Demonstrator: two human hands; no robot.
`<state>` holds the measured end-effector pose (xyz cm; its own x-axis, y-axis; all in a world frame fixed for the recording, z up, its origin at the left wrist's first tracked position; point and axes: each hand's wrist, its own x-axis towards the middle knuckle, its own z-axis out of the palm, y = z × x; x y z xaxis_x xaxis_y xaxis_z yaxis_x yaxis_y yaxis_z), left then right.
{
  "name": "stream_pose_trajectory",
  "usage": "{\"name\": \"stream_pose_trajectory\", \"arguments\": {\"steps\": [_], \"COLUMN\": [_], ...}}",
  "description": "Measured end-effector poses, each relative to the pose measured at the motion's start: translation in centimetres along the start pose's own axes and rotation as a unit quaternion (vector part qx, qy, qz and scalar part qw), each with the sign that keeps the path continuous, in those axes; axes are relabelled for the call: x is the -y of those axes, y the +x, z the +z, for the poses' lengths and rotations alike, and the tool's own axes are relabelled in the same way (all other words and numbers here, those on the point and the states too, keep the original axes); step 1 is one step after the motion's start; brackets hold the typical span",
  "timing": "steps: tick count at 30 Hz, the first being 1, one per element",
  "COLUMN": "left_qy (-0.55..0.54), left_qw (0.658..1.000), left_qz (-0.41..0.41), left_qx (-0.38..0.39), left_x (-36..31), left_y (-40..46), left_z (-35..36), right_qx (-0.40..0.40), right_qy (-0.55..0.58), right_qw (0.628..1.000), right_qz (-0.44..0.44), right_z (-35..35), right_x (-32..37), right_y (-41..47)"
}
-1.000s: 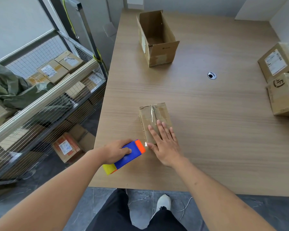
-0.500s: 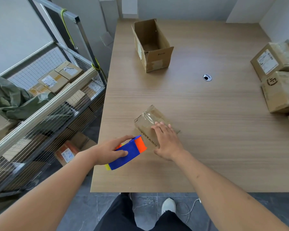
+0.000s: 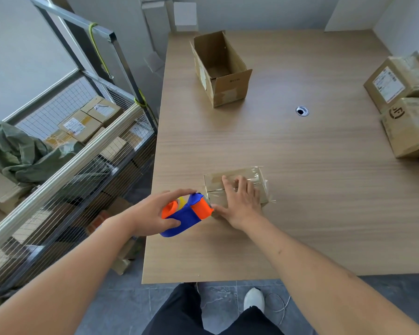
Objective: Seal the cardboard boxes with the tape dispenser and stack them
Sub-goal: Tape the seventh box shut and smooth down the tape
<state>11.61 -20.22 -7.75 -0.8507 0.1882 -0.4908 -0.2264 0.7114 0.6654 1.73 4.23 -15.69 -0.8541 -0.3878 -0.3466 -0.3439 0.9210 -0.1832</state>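
Observation:
A small taped cardboard box [image 3: 257, 176] lies near the table's front left, its long side across my view. My right hand [image 3: 240, 201] rests on top of it with the fingers spread flat, thumb at its near left corner. My left hand [image 3: 153, 211] grips a blue and orange tape dispenser [image 3: 188, 213], whose orange front end touches the box's left end by my right thumb. An open empty cardboard box [image 3: 220, 68] stands at the far middle of the wooden table [image 3: 300, 213].
Taped boxes [image 3: 406, 105] are stacked at the table's right edge. A cable hole [image 3: 302, 110] sits in the table's middle. Left of the table stands a wire cage cart [image 3: 65, 165] with labelled boxes and a green sheet. My legs and a white shoe show below the front edge.
My right hand turned the small box a quarter turn, so it now lies crosswise. My left hand brought the dispenser up against the box's left end.

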Motion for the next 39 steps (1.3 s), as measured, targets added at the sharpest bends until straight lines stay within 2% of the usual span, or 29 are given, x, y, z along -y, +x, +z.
{"name": "stream_pose_trajectory", "arguments": {"steps": [4,9,13,19,23,26,28,30,32,33,36,39], "left_qy": [0.017,0.028,0.039,0.033,0.028,0.023,0.019,0.013,0.012,0.011,0.001,-0.006], "left_qw": [1.0,0.999,0.999,0.999,0.999,0.999,0.999,1.0,1.0,1.0,1.0,0.999], "left_qz": [-0.004,-0.011,-0.007,0.002,0.002,0.007,0.012,0.015,0.019,0.021,0.027,0.038], "left_qx": [0.007,0.019,0.029,0.04,0.041,0.04,0.031,0.019,0.011,0.01,0.009,0.01], "left_x": [1.0,1.6,1.8,1.5,1.5,1.1,0.6,0.2,-0.2,-0.5,-1.2,-2.0], "left_y": [-0.2,-0.3,-0.3,-0.2,-0.3,-0.5,-0.6,-0.8,-0.9,-0.9,-1.1,-1.3], "left_z": [-0.8,-1.3,-1.2,-0.5,0.1,0.5,0.7,0.9,1.1,1.2,1.6,2.3], "right_qx": [-0.007,0.056,0.085,-0.004,-0.024,-0.01,0.0,-0.008,0.02,0.044,0.091,0.074], "right_qy": [0.003,-0.017,-0.032,-0.016,-0.028,-0.039,0.023,0.188,0.383,0.442,0.526,0.546], "right_qw": [1.0,0.991,0.982,0.986,0.981,0.979,0.977,0.962,0.911,0.885,0.836,0.827], "right_qz": [-0.002,-0.121,-0.168,-0.166,-0.193,-0.198,-0.211,-0.196,-0.152,-0.138,-0.128,-0.113], "right_z": [0.4,-0.3,-0.8,0.7,0.9,0.3,-0.3,-1.2,-2.3,-2.8,-3.0,-2.8], "right_x": [1.0,-0.9,-2.6,-2.5,-2.1,-1.7,-1.6,-1.2,-0.7,-0.4,-0.2,-0.7], "right_y": [-0.2,0.3,0.5,0.5,0.1,-0.2,-0.4,-1.0,-1.9,-2.4,-3.4,-4.2]}}
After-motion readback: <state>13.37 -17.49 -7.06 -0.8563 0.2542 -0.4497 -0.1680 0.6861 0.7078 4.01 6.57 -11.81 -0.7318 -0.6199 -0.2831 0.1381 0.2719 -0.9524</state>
